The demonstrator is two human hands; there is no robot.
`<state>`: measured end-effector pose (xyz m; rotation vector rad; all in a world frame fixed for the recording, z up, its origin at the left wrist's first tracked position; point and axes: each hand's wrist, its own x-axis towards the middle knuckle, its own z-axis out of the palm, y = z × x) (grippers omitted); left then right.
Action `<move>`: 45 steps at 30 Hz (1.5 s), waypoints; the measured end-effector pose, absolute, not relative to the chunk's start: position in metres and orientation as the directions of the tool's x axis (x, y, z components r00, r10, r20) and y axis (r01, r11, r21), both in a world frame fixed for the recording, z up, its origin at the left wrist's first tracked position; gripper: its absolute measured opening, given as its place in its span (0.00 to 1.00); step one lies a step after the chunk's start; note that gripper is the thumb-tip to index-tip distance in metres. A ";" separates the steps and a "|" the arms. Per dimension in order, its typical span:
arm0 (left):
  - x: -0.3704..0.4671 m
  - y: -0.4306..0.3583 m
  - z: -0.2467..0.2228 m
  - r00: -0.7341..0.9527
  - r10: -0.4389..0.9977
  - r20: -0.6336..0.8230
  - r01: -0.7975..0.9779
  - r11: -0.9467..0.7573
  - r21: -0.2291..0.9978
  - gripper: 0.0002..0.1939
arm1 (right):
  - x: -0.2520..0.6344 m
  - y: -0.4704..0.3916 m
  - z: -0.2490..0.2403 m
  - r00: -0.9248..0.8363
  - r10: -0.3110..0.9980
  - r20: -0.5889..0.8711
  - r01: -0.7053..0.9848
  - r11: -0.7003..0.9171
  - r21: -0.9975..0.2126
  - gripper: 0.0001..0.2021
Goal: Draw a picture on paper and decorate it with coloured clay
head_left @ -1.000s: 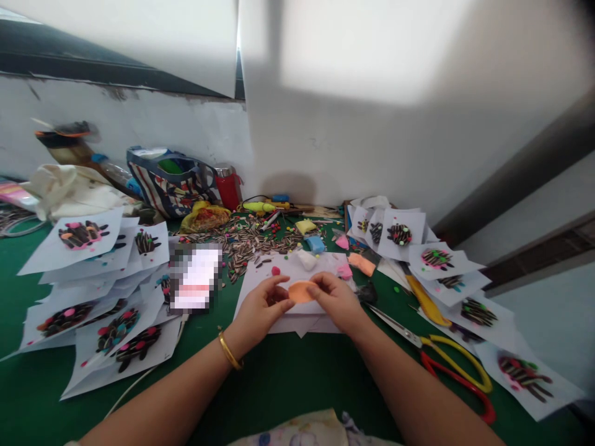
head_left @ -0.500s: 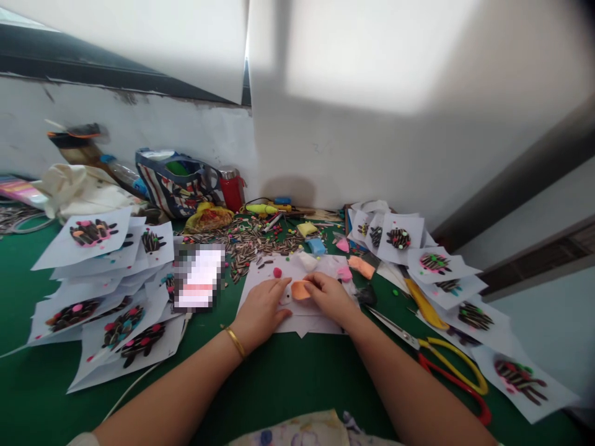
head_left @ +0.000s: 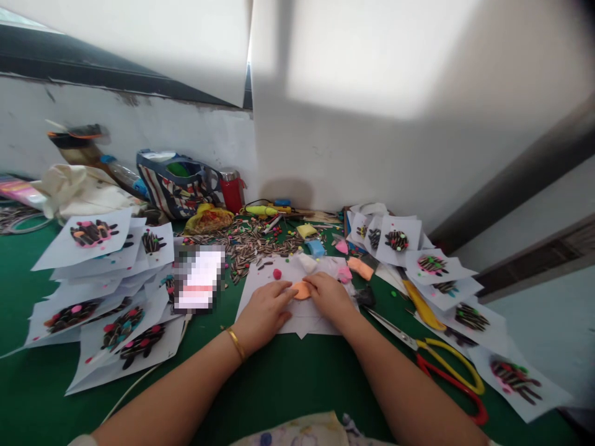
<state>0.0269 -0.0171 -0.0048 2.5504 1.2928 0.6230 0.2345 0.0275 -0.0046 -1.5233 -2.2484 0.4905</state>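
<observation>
A flat, rounded orange clay piece (head_left: 302, 291) lies on white paper (head_left: 253, 279) in front of me. My left hand (head_left: 264, 310) rests on the paper, fingers spread, its fingertips at the left edge of the clay. My right hand (head_left: 331, 298) is on the other side, with its bent fingertips against the clay's right edge; its thumb is largely hidden. Beyond my left hand sits a red ball (head_left: 277, 273). Pink clay (head_left: 344, 274) and white clay (head_left: 307, 262) lie at the paper's far side.
Scissors (head_left: 413, 342) and a yellow-handled tool (head_left: 423, 305) lie at right. Decorated paper sheets (head_left: 151, 244) are stacked left, with more sheets (head_left: 471, 317) right. A phone (head_left: 199, 275) with a cable is left. Scattered seeds (head_left: 246, 243), a red flask (head_left: 231, 192) and a bag (head_left: 176, 186) stand behind.
The orange clay has gone from tilted up in my right fingers to lying flat on the paper. My left fingertips have moved right, up to its edge.
</observation>
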 end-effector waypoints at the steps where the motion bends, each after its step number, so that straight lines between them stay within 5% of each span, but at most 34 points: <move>1: 0.027 -0.018 -0.005 0.534 0.802 0.268 0.717 -0.598 0.358 0.26 | 0.235 0.028 -0.005 -0.332 0.937 0.109 0.800 0.341 -0.493 0.16; 9: 0.027 -0.018 -0.009 0.490 0.841 0.230 0.757 -0.541 0.366 0.33 | 0.236 0.026 0.005 -0.308 0.944 0.116 0.774 0.320 -0.546 0.11; 16: 0.024 -0.013 -0.015 0.481 0.846 0.232 0.748 -0.533 0.395 0.39 | 0.234 0.027 0.002 -0.256 0.960 0.110 0.611 0.249 -0.751 0.09; 27: 0.024 -0.014 -0.016 0.475 0.843 0.252 0.742 -0.537 0.400 0.38 | 0.232 0.027 -0.001 -0.300 0.952 0.066 0.550 0.229 -0.803 0.09; 45: 0.028 -0.018 -0.004 0.583 0.782 0.219 0.721 -0.623 0.303 0.27 | 0.232 0.027 -0.004 -0.350 0.933 0.086 0.742 0.332 -0.583 0.10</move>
